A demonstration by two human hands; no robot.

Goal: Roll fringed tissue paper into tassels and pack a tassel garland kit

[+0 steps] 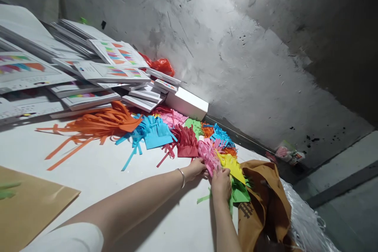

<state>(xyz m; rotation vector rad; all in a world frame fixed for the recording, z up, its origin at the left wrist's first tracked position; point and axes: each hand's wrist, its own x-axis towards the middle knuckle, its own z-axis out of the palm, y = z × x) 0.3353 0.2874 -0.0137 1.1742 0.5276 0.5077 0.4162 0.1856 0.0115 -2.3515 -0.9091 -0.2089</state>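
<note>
A pink fringed paper tassel (210,155) is held at its lower edge between my two hands. My left hand (196,168), with a bracelet on its wrist, pinches the left side. My right hand (221,185) has its fingers closed on the right side, the fingertips partly hidden. Around them lie more fringed bundles: a dark red one (187,143) to the left, a yellow one (234,167) and a green one (239,192) to the right. Farther left rest a blue bundle (158,132) and an orange bundle (109,120) with long loose strips.
Stacks of printed white boxes (112,73) lean against the wall on the left, near a red plastic bag (161,65). A brown bag (262,189) and clear plastic (307,216) are at the right. Brown paper (38,208) covers the white table's (130,189) near left corner.
</note>
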